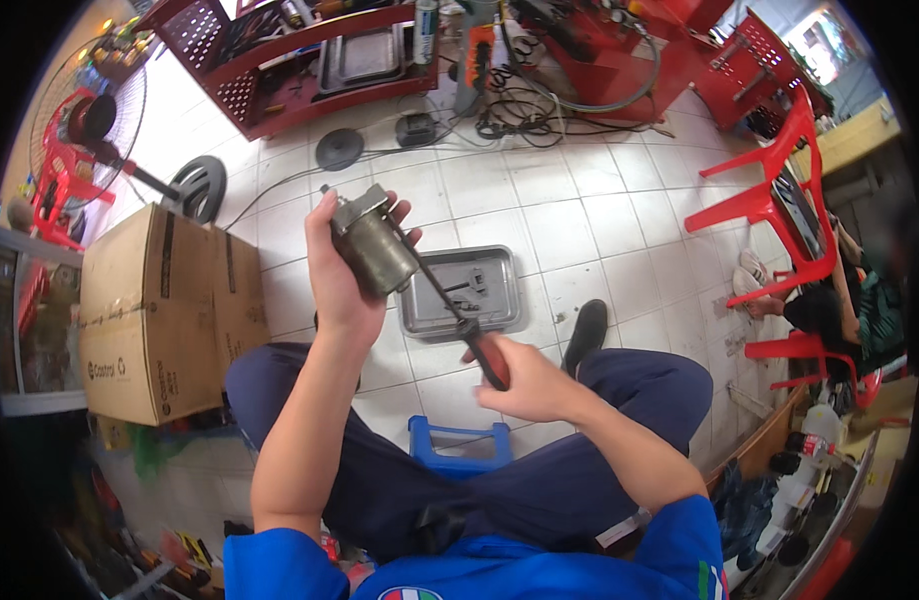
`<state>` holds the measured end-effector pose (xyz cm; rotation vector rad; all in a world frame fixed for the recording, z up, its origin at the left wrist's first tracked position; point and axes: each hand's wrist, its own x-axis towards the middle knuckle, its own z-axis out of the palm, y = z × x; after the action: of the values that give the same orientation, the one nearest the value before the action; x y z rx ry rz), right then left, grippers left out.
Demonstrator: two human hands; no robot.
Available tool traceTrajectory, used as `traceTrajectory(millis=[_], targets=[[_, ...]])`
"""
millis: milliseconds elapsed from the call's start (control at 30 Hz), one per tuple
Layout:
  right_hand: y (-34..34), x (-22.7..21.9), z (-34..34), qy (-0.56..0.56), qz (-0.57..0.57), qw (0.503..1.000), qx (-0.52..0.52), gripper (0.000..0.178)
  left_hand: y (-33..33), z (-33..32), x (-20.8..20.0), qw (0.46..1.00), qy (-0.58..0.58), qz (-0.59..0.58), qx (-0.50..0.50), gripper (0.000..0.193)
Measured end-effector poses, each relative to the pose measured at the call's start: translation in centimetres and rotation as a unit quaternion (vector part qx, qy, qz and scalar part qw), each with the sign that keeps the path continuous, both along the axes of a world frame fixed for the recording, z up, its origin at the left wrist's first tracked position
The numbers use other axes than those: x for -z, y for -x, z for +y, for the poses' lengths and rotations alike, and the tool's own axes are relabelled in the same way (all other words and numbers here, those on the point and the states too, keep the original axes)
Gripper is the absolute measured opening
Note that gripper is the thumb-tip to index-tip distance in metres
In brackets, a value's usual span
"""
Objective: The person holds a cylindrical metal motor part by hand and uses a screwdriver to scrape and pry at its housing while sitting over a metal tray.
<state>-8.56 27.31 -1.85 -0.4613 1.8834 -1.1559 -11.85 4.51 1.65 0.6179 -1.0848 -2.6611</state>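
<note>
My left hand (341,275) is raised over the floor, wrapped round a cylindrical metal motor (377,248) with a squarish cast cap at its far end. The motor is tilted, and its side faces up toward me. In my right hand (531,382) is a screwdriver (492,360) with a red and black handle. Its long dark shaft slants up and left to the motor's right side. The tip is hidden near my left fingers, so I cannot tell whether it touches a screw. Below them, a grey metal tray (499,268) on the floor holds several small dark metal parts (469,288).
A blue plastic stool (459,462) stands between my legs. Cardboard boxes (129,320) are stacked at left, near a fan (91,120). Red tool carts (279,70) and loose cables (524,120) lie ahead. Another person (864,310) sits at right near red chairs (769,190).
</note>
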Motion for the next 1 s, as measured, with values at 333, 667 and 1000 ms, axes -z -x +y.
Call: traceTrajectory(millis=[333, 667, 1000], targets=[[-0.8, 0.2, -1.2, 0.150, -0.193, 0.959, 0.141, 0.034, -0.3, -1.0, -0.8, 0.998, -0.035, 0.048, -0.002, 0.060], [0.0, 1.0, -0.1, 0.011, 0.174, 0.985, 0.014, 0.044, -0.3, -0.7, -0.4, 0.999, 0.009, 0.012, -0.036, 0.058], [0.7, 0.4, -2.0, -0.047, -0.219, 0.975, 0.000, 0.050, -1.0, -0.6, -0.7, 0.999, -0.005, 0.039, 0.021, 0.061]])
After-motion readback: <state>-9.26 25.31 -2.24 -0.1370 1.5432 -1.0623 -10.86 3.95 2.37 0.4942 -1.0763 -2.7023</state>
